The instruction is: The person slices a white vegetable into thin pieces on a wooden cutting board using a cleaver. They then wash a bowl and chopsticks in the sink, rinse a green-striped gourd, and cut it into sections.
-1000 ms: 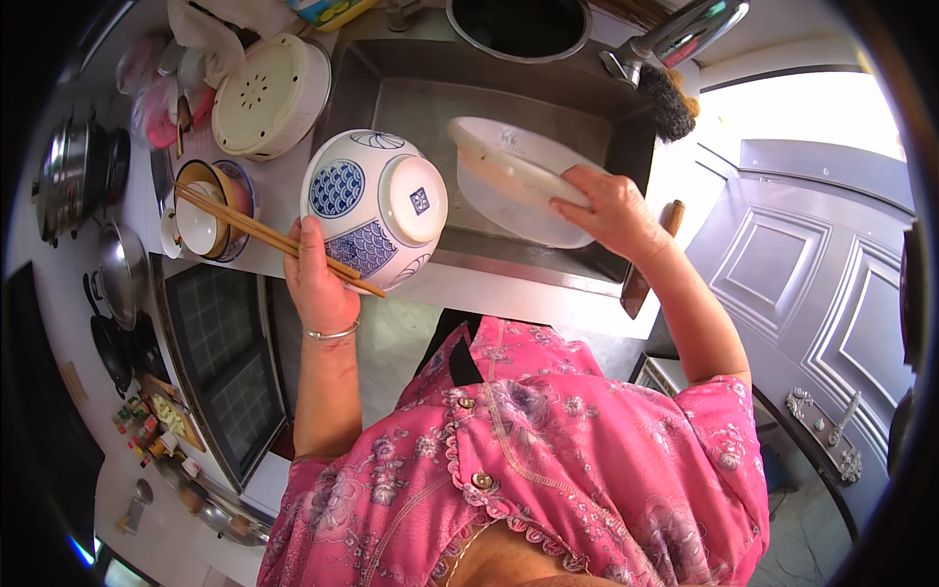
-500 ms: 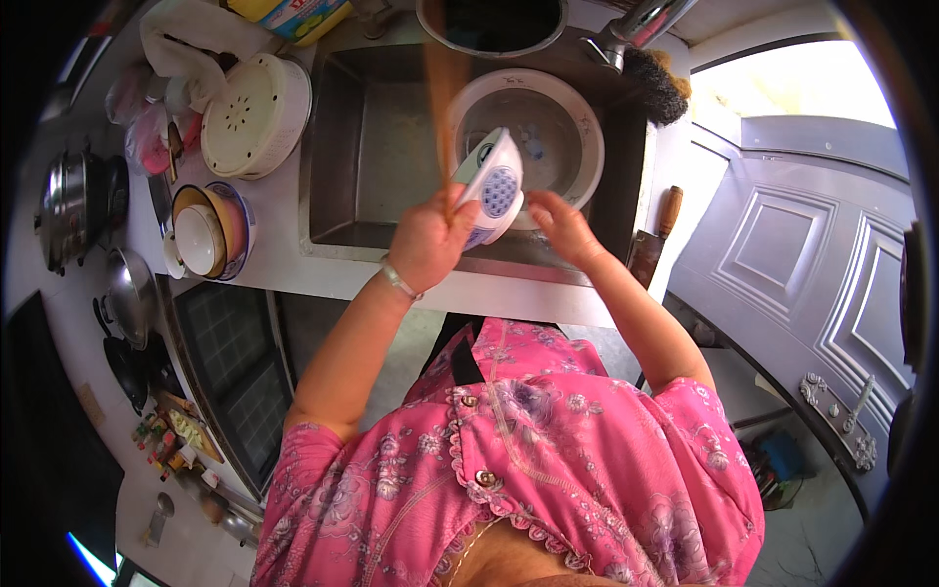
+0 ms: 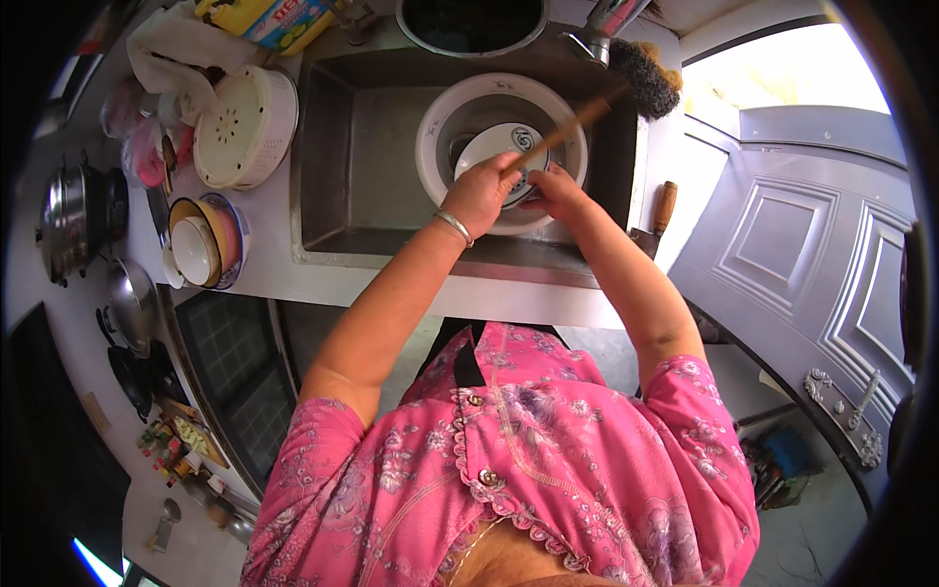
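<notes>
My left hand [image 3: 479, 199] is closed around a slim brown wooden stick [image 3: 577, 120] and the rim of a white bowl [image 3: 489, 147]. The bowl is tilted with its inside up and shows a dark printed mark. The stick slants across it to the upper right; whether it is one stick or a pair, I cannot tell. My right hand [image 3: 560, 193] is closed at the bowl's right edge, its fingertips partly hidden. Both hands are over a large white basin [image 3: 427, 147] with water in it, which stands in the steel sink [image 3: 377, 157].
A dark-filled round vessel [image 3: 473, 49] sits behind the basin, beside the faucet [image 3: 599, 34] and a black scrubber [image 3: 646, 83]. To the left are a white colander [image 3: 245, 127], stacked bowls [image 3: 196, 249] and a yellow bottle [image 3: 264, 20]. A wooden handle [image 3: 666, 207] lies right of the sink.
The bowl has gone from on edge, patterned outside showing, to inside up over the basin. The stick has swung from upright to the upper right. My right hand has closed on the bowl's edge.
</notes>
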Available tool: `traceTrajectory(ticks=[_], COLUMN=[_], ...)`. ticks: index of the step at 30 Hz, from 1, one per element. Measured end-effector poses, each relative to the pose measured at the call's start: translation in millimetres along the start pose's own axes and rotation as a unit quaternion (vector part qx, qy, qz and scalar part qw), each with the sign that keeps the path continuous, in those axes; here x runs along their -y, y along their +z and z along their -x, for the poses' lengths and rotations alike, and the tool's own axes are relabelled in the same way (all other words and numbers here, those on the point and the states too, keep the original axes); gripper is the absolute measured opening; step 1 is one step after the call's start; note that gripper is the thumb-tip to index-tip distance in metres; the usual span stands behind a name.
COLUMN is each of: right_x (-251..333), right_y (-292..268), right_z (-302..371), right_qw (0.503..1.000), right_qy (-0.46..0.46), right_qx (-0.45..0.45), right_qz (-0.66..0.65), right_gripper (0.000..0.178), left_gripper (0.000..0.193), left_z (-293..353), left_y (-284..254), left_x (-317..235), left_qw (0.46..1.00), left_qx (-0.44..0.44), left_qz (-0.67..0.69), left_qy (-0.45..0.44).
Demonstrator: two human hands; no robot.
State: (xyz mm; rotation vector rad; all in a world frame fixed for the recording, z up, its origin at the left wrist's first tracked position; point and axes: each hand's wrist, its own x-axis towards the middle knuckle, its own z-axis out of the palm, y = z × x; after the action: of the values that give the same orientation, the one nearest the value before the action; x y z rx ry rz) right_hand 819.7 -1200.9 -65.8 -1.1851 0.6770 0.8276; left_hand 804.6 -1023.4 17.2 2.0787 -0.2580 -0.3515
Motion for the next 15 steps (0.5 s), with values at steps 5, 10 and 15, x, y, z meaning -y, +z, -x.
traceTrajectory(ticks=[5, 10, 15], right_x=[-19.8, 41.7, 135.4], right_y=[-11.2, 2.8, 13.9], right_z=[-23.4, 5.1, 27.6], right_qw=[0.966, 0.643, 0.526], right_qy=[-0.176, -0.57, -0.579], right_qx=[-0.153, -0.324, -0.374], right_qz=[0.114, 0.395, 0.498], right_gripper=[0.042, 0.055, 0.056], left_gripper=[0.036, 0.03, 0.031], left_z=[10.0, 31.9, 43.3], left_y=[-23.7, -32.3, -38.7], left_x=[-13.7, -6.2, -3.3], left_qw=[0.982, 0.902, 0.834], left_qx=[0.075, 0.075, 0.123], left_qz=[0.084, 0.347, 0.463], left_qy=[-0.152, -0.247, -0.274])
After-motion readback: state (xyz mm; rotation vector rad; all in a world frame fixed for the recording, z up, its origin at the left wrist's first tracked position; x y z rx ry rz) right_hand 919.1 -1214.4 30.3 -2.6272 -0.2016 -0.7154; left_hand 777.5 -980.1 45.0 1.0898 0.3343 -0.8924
